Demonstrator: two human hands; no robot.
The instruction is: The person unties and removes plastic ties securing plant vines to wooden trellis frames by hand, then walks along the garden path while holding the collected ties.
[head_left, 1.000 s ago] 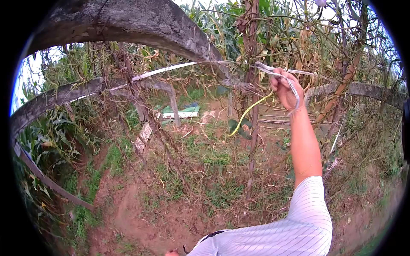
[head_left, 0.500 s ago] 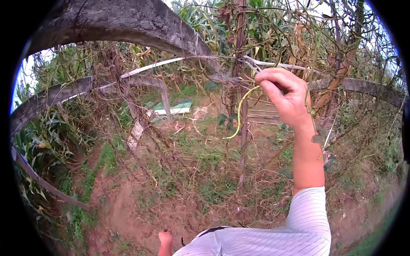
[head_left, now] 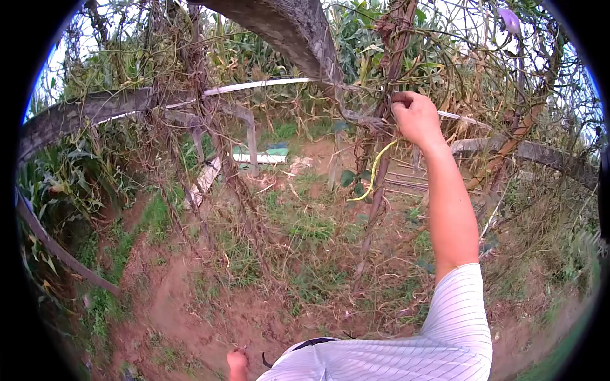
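- The right hand (head_left: 416,117) is raised beside the pole (head_left: 375,219), fingers bent, tips drawn close together; whether they pinch anything I cannot tell.
- The strip (head_left: 260,84) runs pale across the vines, showing on both sides of that hand.
- The yellow-green pod (head_left: 373,176) hangs curved by the pole, just below the hand.
- The left hand (head_left: 237,359) is low, over the soil (head_left: 171,301); its fingers are too small to read.

The place is outdoors, in daylight. Reddish soil (head_left: 175,298) with patches of grass (head_left: 314,230) makes the floor. Behind it stand tall corn plants (head_left: 354,38), and a curved grey beam (head_left: 283,28) crosses above.
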